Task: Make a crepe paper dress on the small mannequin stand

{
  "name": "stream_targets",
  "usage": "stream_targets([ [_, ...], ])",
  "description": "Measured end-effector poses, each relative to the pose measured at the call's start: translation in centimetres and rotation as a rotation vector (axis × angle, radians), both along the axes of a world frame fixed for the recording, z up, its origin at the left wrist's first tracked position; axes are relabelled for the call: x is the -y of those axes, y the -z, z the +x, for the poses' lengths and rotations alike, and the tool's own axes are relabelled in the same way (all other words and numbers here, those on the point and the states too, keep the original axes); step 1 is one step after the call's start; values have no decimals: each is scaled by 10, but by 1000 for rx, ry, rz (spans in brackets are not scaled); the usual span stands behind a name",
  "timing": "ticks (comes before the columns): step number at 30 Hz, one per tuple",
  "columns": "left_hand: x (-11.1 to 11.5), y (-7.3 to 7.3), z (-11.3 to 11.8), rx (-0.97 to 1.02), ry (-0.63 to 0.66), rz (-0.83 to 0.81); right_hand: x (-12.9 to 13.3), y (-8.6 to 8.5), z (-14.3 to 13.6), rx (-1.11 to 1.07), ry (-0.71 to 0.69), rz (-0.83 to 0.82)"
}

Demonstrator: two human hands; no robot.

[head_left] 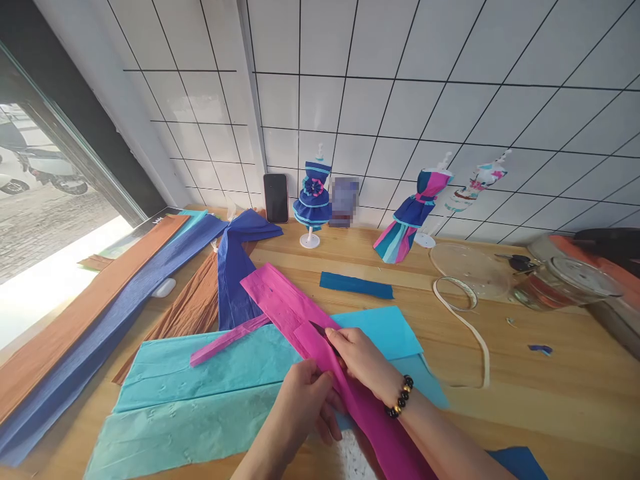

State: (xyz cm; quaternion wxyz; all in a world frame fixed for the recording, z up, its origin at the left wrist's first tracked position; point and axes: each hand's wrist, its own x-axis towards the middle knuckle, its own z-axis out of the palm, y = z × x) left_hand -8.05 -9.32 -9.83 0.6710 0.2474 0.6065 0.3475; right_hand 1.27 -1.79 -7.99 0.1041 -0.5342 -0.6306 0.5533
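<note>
A long pink crepe paper strip (285, 300) runs diagonally across the middle of the table, with a folded layer on it. My left hand (306, 398) pinches its lower edge between thumb and fingers. On the other side of the strip, my right hand (363, 360) is closed around scissors (319, 329); only a dark pointed blade shows at the paper, while the handles are hidden by the hand. Turquoise crepe paper (210, 373) lies flat beneath the pink strip. A narrow pink strip (227, 341) rests on the turquoise paper, left of my hands.
Blue (160, 293) and brown crepe paper (100, 287) stretch along the left. Small dress forms in paper dresses (313, 193) stand by the tiled wall, near a phone (276, 199). A teal strip (356, 285), measuring tape (480, 340) and glass jar (565, 283) lie rightward.
</note>
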Motion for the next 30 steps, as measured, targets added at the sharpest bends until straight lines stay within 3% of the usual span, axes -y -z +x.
stream_targets([
  [21,0,-7,0,-8,7,-4,-2,4,-4,23,-14,141],
  [30,2,-5,-1,-3,12,4,-1,0,-7,50,-26,125],
])
